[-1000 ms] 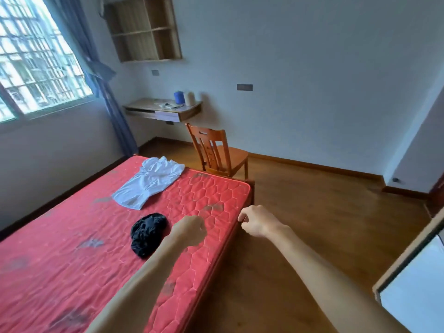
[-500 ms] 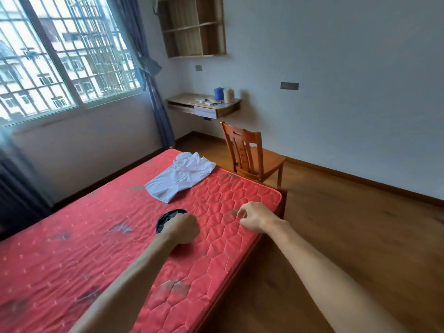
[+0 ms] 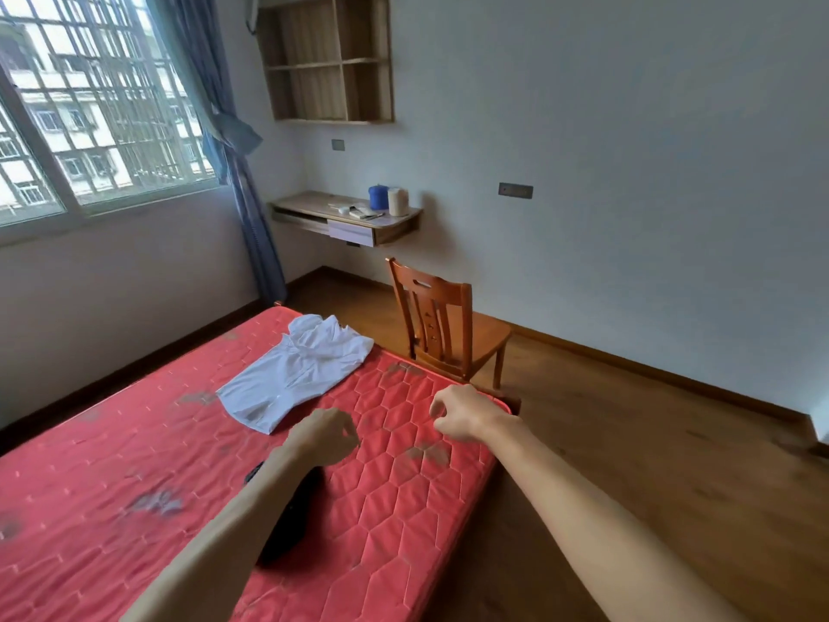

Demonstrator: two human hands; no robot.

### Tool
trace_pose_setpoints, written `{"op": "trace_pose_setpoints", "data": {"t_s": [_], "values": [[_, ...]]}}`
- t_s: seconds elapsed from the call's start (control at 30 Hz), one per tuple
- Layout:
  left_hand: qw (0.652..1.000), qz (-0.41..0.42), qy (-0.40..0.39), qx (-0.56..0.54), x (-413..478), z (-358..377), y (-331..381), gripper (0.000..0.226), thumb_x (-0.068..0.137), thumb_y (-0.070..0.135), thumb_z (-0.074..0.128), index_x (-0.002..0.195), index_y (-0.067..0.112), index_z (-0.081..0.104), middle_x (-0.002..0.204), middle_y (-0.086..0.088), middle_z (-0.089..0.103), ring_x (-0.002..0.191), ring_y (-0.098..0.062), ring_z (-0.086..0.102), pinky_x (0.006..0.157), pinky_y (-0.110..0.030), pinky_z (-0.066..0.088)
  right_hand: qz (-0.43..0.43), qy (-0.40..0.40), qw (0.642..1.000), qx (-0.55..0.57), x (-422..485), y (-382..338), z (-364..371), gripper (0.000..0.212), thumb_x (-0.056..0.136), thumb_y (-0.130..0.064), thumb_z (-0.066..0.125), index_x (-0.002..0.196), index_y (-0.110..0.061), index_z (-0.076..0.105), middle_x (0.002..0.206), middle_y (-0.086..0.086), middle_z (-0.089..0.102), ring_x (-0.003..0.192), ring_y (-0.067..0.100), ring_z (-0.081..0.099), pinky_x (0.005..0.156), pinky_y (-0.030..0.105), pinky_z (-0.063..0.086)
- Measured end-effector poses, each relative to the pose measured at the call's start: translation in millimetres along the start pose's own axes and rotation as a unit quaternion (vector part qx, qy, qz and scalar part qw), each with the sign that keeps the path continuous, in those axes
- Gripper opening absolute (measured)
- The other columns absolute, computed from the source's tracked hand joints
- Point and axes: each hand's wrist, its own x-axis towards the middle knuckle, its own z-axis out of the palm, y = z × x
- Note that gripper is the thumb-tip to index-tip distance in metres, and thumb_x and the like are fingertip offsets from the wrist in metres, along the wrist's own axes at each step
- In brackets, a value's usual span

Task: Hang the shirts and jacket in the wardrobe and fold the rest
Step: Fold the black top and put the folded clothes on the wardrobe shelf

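A white short-sleeved shirt (image 3: 294,372) lies spread flat on the red mattress (image 3: 403,500), towards its far corner. A crumpled black garment (image 3: 291,514) lies nearer to me, mostly hidden under my left forearm. My left hand (image 3: 325,435) hovers over the mattress just right of the shirt's hem, fingers loosely curled, holding nothing. My right hand (image 3: 464,413) hangs over the mattress near its far right corner, fingers also loosely curled and empty. Both hands are above the fabric, not touching the shirt.
A wooden chair (image 3: 442,332) stands just beyond the mattress corner. Behind it a wall-mounted desk (image 3: 345,217) holds a blue container and a white roll. A barred window (image 3: 89,114) and blue curtain (image 3: 237,172) are at left. Wooden floor (image 3: 650,442) stretches to the right.
My view has swung left and moved closer to the bed. Both hands advanced past the black garment towards the white shirt, which now lies under my left forearm's far side.
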Motion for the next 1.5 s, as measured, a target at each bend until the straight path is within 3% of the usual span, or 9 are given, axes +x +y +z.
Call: {"op": "trace_pose_setpoints", "data": {"t_s": [0.17,0.37,0.43,0.7,1.07,1.23,1.5], "values": [[1.0,-0.007,-0.01,-0.029,46,-17,-31,0.017,0.084,0.024,0.056,0.077,0.03,0.069,0.086,0.003,0.073,0.076,-0.017,0.07,0.075,-0.036,0.06,-0.01,-0.003,1.0,-0.009,53,-20,-4,0.034,0.093,-0.015,0.055,0.125,-0.018,0.066,0.134,0.004,0.062,0.121,0.022,0.059,0.101,0.038,0.052],[0.999,-0.039,-0.011,-0.023,74,-14,-81,0.021,0.084,0.023,0.055,0.092,0.026,0.074,0.091,0.004,0.069,0.083,-0.017,0.065,0.077,-0.032,0.057,-0.008,-0.034,0.999,-0.019,119,-39,13,0.034,0.089,-0.012,0.055,0.119,-0.019,0.069,0.126,0.005,0.067,0.112,0.023,0.064,0.092,0.038,0.057],[0.997,-0.066,-0.016,-0.026,80,-13,-101,0.022,0.085,0.022,0.055,0.096,0.024,0.074,0.093,0.003,0.069,0.088,-0.019,0.066,0.078,-0.031,0.055,-0.012,-0.05,0.998,-0.027,142,-47,21,0.033,0.087,-0.013,0.055,0.115,-0.018,0.071,0.122,0.006,0.068,0.107,0.023,0.066,0.091,0.039,0.057],[0.982,-0.172,-0.027,-0.067,116,-8,-179,0.02,0.084,0.027,0.059,0.093,0.021,0.076,0.09,-0.002,0.075,0.08,-0.02,0.071,0.076,-0.034,0.059,-0.086,-0.118,0.988,-0.049,256,-80,57,0.033,0.082,-0.013,0.052,0.108,-0.016,0.073,0.113,0.005,0.071,0.101,0.024,0.067,0.09,0.04,0.057],[0.94,-0.32,-0.025,-0.119,210,-7,-220,0.027,0.084,0.021,0.051,0.097,0.014,0.074,0.085,-0.002,0.074,0.078,-0.022,0.07,0.074,-0.034,0.059,-0.158,-0.21,0.962,-0.073,438,-97,80,0.033,0.075,-0.012,0.051,0.098,-0.01,0.075,0.102,0.007,0.075,0.095,0.024,0.07,0.085,0.039,0.058],[0.919,-0.364,-0.052,-0.145,234,29,-226,0.03,0.083,0.022,0.048,0.101,0.019,0.071,0.1,-0.004,0.073,0.094,-0.026,0.067,0.071,-0.029,0.046,-0.158,-0.251,0.952,-0.071,490,-101,107,0.03,0.082,-0.012,0.053,0.103,-0.012,0.075,0.109,0.007,0.074,0.104,0.025,0.067,0.091,0.034,0.054],[0.868,-0.434,-0.11,-0.215,230,134,-269,0.025,0.084,0.025,0.048,0.098,0.027,0.069,0.111,-0.001,0.071,0.107,-0.024,0.065,0.086,-0.032,0.05,-0.14,-0.341,0.927,-0.064,509,-110,212,0.034,0.085,-0.011,0.051,0.11,-0.016,0.074,0.118,0.005,0.072,0.114,0.023,0.064,0.098,0.03,0.048]]}}
